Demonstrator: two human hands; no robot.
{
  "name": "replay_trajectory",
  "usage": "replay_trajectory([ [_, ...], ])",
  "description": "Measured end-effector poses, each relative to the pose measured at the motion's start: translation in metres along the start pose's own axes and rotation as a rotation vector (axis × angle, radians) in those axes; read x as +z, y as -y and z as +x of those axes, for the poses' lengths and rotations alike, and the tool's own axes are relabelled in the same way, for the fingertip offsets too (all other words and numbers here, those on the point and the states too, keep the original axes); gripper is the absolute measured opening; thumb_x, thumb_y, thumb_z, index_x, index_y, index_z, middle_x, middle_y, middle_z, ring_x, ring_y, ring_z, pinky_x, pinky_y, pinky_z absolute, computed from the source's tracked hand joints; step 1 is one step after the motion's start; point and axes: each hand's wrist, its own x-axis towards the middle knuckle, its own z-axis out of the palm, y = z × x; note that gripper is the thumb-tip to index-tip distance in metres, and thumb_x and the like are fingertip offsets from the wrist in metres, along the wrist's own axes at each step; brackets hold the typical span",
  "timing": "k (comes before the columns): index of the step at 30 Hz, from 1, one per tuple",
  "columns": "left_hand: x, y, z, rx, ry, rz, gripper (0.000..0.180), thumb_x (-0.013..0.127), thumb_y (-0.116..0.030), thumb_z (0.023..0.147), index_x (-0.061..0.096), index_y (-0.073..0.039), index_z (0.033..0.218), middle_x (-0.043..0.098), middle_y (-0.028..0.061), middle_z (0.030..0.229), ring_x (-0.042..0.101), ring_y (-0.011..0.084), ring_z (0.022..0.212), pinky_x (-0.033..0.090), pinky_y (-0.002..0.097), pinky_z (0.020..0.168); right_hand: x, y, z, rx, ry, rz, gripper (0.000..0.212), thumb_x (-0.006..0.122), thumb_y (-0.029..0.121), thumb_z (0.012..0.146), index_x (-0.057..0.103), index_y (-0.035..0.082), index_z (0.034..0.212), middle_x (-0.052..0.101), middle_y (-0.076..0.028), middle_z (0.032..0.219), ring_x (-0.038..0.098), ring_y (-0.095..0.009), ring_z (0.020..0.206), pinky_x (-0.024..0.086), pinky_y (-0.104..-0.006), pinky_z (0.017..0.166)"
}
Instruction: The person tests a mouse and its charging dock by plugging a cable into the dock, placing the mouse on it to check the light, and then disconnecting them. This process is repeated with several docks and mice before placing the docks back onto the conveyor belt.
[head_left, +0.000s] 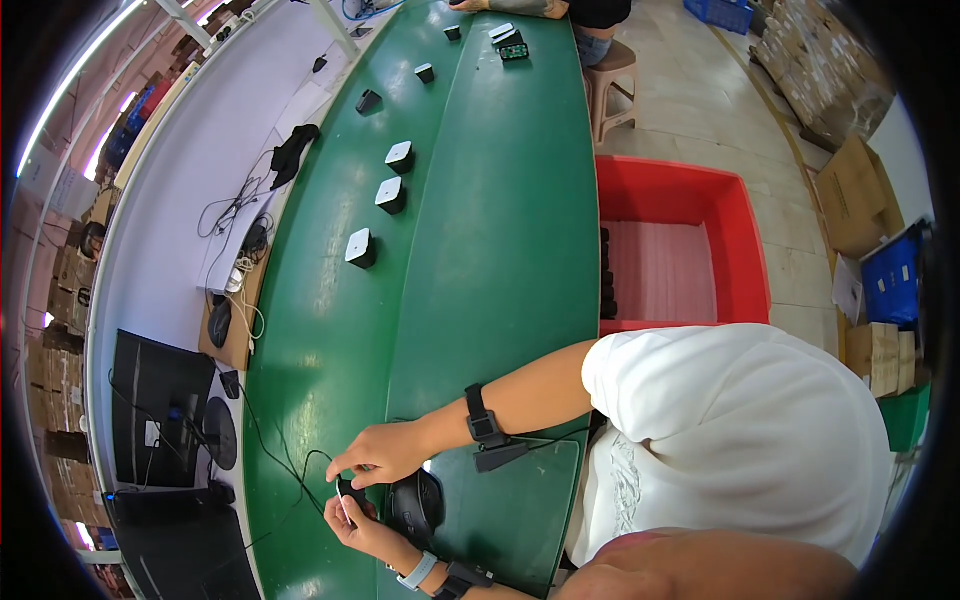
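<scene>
My left hand [367, 533] grips a small box [350, 492] with a white face and a dark body, near the table's lower left edge. Bent over the same box, my right hand [385, 455] has its finger and thumb at the upper end; what exactly they pinch is partly hidden. A thin black cable [312, 462] loops up close to the fingertips; I cannot tell whether it joins the box. Just right of my hands lies a rounded black object [415, 505]. Similar white-topped black boxes [361, 246] stand in a row farther up the green table [480, 260].
Two black monitors [160, 410] stand on the left, with a mouse [219, 322] and tangled cables [240, 210] beyond. A red bin [680, 180] sits against the table's right side. Another person's forearm [525, 7] rests at the far end, near a stool [612, 85].
</scene>
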Motion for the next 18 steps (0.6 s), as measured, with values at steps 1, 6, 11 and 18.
replay_trajectory([
  [1, -0.0013, 0.0022, 0.0017, 0.017, 0.031, -0.017, 0.017, 0.066, -0.023, 0.103, 0.060, -0.008, 0.105, 0.051, -0.0049, 0.077, 0.045, 0.0046, 0.068, 0.033, 0.0217, 0.059, -0.0006, -0.0002, -0.0001, 0.012, 0.012, -0.012, 0.038, 0.067, 0.018, 0.094, 0.062, 0.009, 0.130, 0.067, -0.013, 0.078, 0.066, -0.031, 0.073, 0.051, -0.0426, 0.070],
  [6, -0.0023, 0.0062, 0.0038, 0.040, 0.054, -0.006, 0.016, 0.066, -0.022, 0.103, 0.059, -0.008, 0.103, 0.053, -0.0059, 0.078, 0.045, 0.0035, 0.069, 0.032, 0.0213, 0.058, -0.0024, -0.0003, -0.0004, 0.009, 0.036, -0.023, 0.035, 0.065, 0.019, 0.095, 0.066, 0.009, 0.129, 0.072, -0.016, 0.086, 0.069, -0.034, 0.078, 0.052, -0.0445, 0.073],
  [11, -0.0016, 0.0075, 0.0063, 0.051, 0.037, 0.034, 0.022, 0.066, -0.023, 0.102, 0.062, -0.001, 0.103, 0.053, -0.0019, 0.079, 0.047, 0.0091, 0.066, 0.037, 0.0242, 0.059, -0.0003, -0.0040, 0.0013, -0.017, 0.053, -0.024, 0.035, 0.064, 0.018, 0.095, 0.066, 0.008, 0.129, 0.074, -0.018, 0.093, 0.070, -0.036, 0.081, 0.052, -0.0449, 0.077],
  [18, -0.0085, 0.0101, 0.0087, 0.073, 0.062, 0.154, 0.026, 0.067, -0.024, 0.102, 0.064, 0.002, 0.106, 0.061, 0.0022, 0.084, 0.053, 0.0104, 0.070, 0.044, 0.0252, 0.063, 0.0012, -0.0033, 0.0005, -0.022, 0.063, -0.072, 0.035, 0.064, 0.018, 0.096, 0.065, 0.006, 0.129, 0.074, -0.019, 0.092, 0.070, -0.036, 0.082, 0.052, -0.0453, 0.077],
])
